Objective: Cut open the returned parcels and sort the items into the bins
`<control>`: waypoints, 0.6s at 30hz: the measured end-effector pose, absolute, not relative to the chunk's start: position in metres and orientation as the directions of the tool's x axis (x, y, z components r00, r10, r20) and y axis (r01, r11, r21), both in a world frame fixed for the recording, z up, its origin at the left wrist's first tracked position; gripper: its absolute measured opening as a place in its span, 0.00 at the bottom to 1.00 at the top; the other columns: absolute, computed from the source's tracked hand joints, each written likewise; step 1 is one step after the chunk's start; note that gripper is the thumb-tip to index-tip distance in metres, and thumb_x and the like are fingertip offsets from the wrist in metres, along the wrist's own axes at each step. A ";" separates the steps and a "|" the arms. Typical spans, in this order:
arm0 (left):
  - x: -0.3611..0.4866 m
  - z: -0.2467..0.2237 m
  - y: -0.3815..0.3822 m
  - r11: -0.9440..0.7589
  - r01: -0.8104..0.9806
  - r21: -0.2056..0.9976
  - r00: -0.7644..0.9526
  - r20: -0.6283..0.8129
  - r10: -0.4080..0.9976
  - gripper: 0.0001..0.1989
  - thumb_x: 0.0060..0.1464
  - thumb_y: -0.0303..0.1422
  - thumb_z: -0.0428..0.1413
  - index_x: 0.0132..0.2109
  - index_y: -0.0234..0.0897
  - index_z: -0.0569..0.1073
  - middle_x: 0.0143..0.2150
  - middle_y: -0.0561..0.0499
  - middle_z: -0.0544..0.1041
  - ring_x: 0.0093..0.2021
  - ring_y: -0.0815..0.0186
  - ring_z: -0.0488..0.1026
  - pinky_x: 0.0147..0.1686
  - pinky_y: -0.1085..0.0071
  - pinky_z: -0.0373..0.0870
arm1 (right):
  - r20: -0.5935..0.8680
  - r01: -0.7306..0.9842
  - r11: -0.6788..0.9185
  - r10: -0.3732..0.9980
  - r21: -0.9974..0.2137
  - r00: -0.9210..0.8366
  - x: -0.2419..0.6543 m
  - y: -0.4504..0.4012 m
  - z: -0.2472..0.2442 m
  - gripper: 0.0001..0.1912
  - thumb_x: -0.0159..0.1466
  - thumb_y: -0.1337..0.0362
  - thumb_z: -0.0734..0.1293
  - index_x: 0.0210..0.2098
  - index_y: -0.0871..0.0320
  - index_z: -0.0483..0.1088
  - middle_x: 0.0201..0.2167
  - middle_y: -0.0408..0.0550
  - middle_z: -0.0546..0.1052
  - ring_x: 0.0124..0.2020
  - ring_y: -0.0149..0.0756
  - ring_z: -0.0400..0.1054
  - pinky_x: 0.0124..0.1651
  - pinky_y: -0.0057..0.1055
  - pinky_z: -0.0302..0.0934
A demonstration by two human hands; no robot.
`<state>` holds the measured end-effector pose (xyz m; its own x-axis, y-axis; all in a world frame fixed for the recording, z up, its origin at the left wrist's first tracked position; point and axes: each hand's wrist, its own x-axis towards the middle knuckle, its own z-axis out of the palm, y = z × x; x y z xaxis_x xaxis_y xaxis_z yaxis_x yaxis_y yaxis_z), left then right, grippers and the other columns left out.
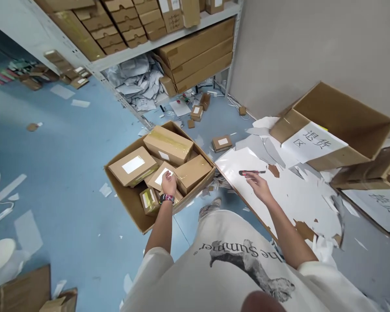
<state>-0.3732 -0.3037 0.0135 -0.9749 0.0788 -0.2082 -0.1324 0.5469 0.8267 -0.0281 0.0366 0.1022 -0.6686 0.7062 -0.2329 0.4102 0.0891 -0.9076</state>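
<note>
Left hand [168,183] lies palm-down on a small taped parcel [161,177] inside an open cardboard carton [127,211], fingers relaxed, no clench visible. Right hand [259,187] appears to pinch a red-and-black utility knife [251,172] crosswise at the fingertips, above a white-faced board [299,208] strewn with torn paper and brown patches. The carton sits on the blue floor [61,143] just beside the board, with several more taped parcels in it. Blade exposure: cannot tell. If it is out, so light a pinch could let the knife slip onto the fingers or drop near the shoe [209,208]. Loose paper scraps [266,147] underfoot could slide and cost balance.
</note>
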 end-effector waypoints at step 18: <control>-0.650 0.054 -0.241 0.904 0.202 0.377 -0.943 -0.175 0.284 0.47 0.63 0.42 0.64 0.80 0.22 0.59 0.82 0.24 0.62 0.84 0.33 0.50 0.80 0.37 0.52 | -0.425 0.462 0.021 0.357 -0.887 -0.832 -0.187 -0.038 0.031 0.25 0.66 0.48 0.75 0.58 0.54 0.83 0.48 0.54 0.87 0.52 0.55 0.83 0.65 0.54 0.74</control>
<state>-0.6496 -0.2407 0.0539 -0.9426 0.2840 -0.1754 0.2022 0.9039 0.3770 -0.1873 -0.0378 0.0306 -0.8318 0.3569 -0.4251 0.4620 0.0206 -0.8867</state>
